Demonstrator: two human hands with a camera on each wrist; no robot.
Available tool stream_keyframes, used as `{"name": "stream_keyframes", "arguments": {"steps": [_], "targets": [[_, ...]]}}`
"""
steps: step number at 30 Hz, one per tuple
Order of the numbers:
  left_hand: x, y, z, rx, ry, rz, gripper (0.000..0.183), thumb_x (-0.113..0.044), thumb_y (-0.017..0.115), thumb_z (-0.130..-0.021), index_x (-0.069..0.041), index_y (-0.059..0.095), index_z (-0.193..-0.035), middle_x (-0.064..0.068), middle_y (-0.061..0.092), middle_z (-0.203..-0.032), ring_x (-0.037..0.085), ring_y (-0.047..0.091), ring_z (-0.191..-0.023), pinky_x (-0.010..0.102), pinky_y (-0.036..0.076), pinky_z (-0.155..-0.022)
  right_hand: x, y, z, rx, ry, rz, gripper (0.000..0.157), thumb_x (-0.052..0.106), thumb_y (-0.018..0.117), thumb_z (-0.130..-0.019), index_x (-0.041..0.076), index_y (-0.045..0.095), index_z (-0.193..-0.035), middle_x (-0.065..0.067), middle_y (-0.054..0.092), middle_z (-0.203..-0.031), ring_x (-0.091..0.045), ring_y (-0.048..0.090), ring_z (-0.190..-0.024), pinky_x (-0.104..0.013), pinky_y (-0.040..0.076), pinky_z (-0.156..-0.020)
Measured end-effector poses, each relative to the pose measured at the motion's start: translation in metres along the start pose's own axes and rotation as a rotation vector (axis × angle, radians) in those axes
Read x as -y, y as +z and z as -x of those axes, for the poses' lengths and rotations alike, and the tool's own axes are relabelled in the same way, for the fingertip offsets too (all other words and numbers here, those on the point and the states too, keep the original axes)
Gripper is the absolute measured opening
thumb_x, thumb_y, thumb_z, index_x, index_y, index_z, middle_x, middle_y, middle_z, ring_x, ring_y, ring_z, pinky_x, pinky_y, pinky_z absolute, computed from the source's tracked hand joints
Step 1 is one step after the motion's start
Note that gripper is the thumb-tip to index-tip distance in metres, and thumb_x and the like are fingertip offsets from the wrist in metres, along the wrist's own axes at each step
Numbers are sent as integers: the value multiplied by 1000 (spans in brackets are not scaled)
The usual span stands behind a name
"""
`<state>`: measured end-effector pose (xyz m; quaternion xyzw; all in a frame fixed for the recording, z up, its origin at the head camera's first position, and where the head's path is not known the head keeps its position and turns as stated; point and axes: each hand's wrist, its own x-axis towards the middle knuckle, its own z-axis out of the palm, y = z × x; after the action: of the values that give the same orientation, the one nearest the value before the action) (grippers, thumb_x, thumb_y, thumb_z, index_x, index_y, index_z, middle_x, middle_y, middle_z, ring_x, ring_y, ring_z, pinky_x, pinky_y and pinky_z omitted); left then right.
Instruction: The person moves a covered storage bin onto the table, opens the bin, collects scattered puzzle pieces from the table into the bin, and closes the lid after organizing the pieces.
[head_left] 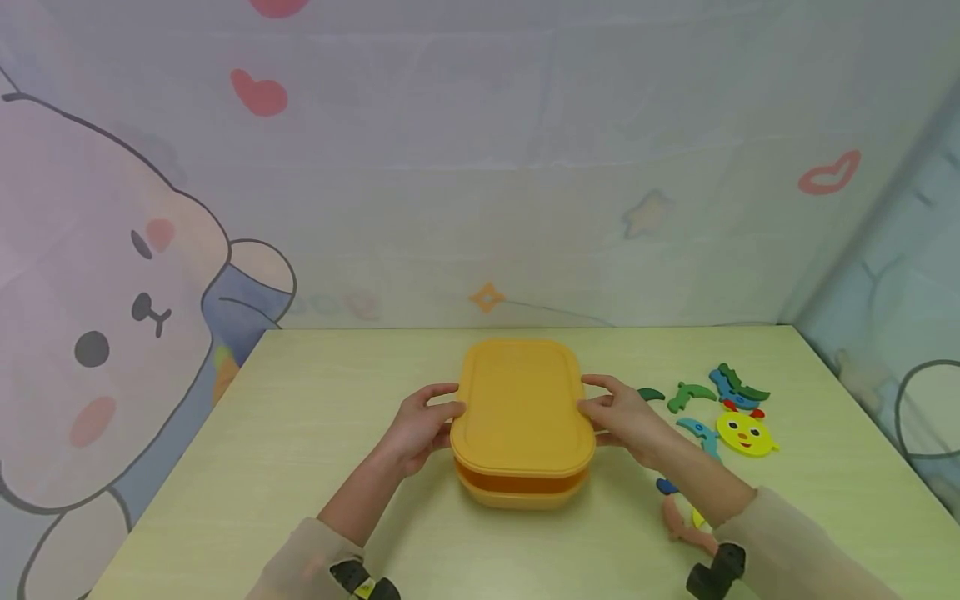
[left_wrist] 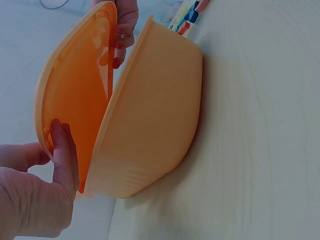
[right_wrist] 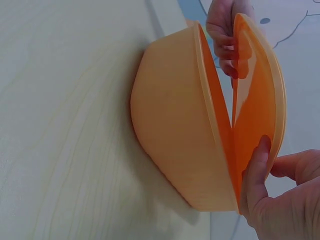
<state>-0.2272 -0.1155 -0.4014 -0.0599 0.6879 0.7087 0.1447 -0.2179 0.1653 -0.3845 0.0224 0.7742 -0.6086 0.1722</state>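
A yellow rectangular lid (head_left: pixel 521 408) lies tilted over a matching plastic box (head_left: pixel 525 500), its near end raised. A gap shows between the two rims at the front, and toward the back they come together. My left hand (head_left: pixel 420 427) pinches the lid's left edge, thumb on the outer side and fingers under the rim. On the opposite edge my right hand (head_left: pixel 626 421) grips in the same way. In the left wrist view, the orange underside of the lid (left_wrist: pixel 75 100) faces the box wall (left_wrist: pixel 155 100). The contents of the box are hidden.
Right of the box lie flat colored pieces: a yellow smiling face (head_left: pixel 746 434), a green piece (head_left: pixel 690 395), a light-blue piece (head_left: pixel 697 432) and a pinkish-brown piece (head_left: pixel 678 525). My right forearm passes over part of this group. A printed cloth (head_left: pixel 525 167) hangs behind the table (head_left: pixel 300 400).
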Motion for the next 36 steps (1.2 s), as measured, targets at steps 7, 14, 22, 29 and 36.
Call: {"name": "stream_keyframes", "arguments": {"steps": [7, 14, 22, 29, 36], "targets": [[1, 1, 0, -10, 4, -40, 45, -11, 59, -85, -9, 47, -129, 10, 65, -86, 15, 64, -63, 22, 53, -55, -2, 1, -1, -5, 3, -13, 60, 16, 53, -91, 8, 24, -143, -19, 55, -114, -18, 64, -84, -33, 56, -71], [1, 0, 0, -10, 13, -61, 45, -11, 59, -85, -8, 47, -129, 11, 65, -90, 16, 64, -66, 25, 54, -58, -3, 3, -2, -6, 3, -16, 59, 15, 52, -92, 8, 23, -143, -19, 55, -115, -18, 64, -85, -34, 56, -73], [-1, 1, 4, -4, 36, -71, 46, -9, 60, -85, -6, 46, -129, 9, 67, -88, 15, 63, -67, 25, 53, -58, -1, 3, -3, -21, 6, -20, 58, 13, 50, -92, 9, 24, -143, -19, 55, -115, -18, 64, -85, -34, 56, -74], [-5, 0, 8, 0, 57, -76, 46, -8, 59, -86, -6, 45, -130, 12, 67, -98, 16, 63, -69, 26, 53, -59, 3, 4, -2, -21, -17, -14, 58, 14, 51, -92, 10, 24, -143, -17, 56, -113, -18, 63, -84, -34, 55, -74], [-5, -6, 9, -9, 66, -75, 45, -9, 59, -86, -9, 46, -129, 13, 66, -102, 18, 64, -71, 28, 54, -61, 6, 9, -1, -17, -30, -29, 58, 10, 49, -90, 12, 24, -143, -15, 57, -110, -17, 61, -82, -34, 55, -74]]}}
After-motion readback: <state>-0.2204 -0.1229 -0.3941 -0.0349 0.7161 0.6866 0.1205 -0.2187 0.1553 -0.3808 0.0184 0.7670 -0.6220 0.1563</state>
